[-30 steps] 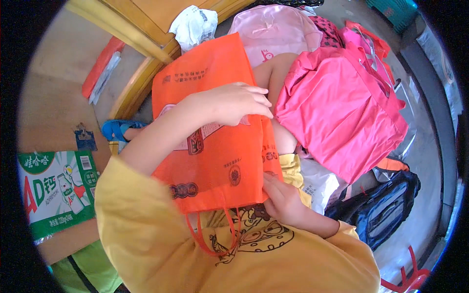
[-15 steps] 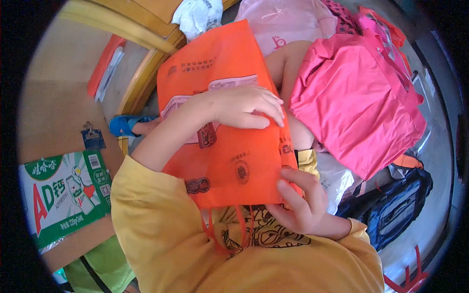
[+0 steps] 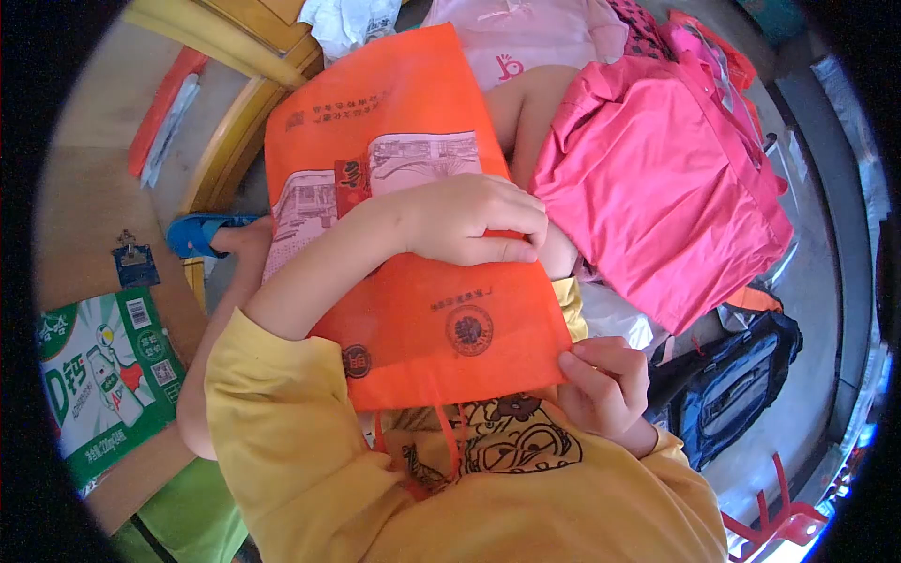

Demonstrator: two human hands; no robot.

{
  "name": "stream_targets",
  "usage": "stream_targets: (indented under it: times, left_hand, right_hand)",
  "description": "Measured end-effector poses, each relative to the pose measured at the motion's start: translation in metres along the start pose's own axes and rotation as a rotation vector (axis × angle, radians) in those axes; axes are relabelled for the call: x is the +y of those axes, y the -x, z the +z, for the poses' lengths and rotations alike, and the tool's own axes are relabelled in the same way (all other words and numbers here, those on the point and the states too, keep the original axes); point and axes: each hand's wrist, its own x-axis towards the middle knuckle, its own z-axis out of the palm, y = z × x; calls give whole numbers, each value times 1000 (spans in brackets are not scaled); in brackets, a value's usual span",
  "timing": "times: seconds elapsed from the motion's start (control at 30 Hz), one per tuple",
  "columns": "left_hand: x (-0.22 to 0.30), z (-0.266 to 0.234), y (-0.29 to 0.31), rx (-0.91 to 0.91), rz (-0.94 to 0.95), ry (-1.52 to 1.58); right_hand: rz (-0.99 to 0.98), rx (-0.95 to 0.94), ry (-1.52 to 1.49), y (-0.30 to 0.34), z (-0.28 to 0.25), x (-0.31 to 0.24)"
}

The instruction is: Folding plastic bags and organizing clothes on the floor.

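Observation:
An orange fabric bag [image 3: 413,300] with printed pictures and a round emblem lies flat over my lap, its cord-like handles hanging toward my yellow shirt. My left hand [image 3: 479,220] reaches across its middle, fingers bent and closed at the right edge. At the lower right corner, my right hand [image 3: 605,380] pinches the bag between thumb and fingers. A large pink bag [image 3: 666,188] rests beside my leg on the right.
On the left, a green and white carton [image 3: 113,375] lies on a brown surface near a blue clip [image 3: 136,261]. A dark blue bag [image 3: 737,389] is at the right, a pale pink bag [image 3: 526,47] and white plastic bag [image 3: 352,28] at the far side. A blue slipper [image 3: 197,235] is on my foot.
The orange bag now lies flatter, its right side smoothed out. My left fingers have curled in at its edge, and my right hand has shifted slightly right and closed on the corner.

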Motion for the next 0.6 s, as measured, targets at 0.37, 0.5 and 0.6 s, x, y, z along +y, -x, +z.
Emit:
stream_targets:
  times: [0.37, 0.5, 0.6]
  left_hand:
    - [32, 8, 10, 92, -18, -77]
    - [102, 35, 7, 45, -351, -749]
    - [116, 60, 14, 217, -332, -936]
  right_hand:
    - [177, -303, 148, -6, -9, 0]
    - [154, -315, 176, -11, -13, 2]
    - [150, -277, 139, -12, -13, 3]
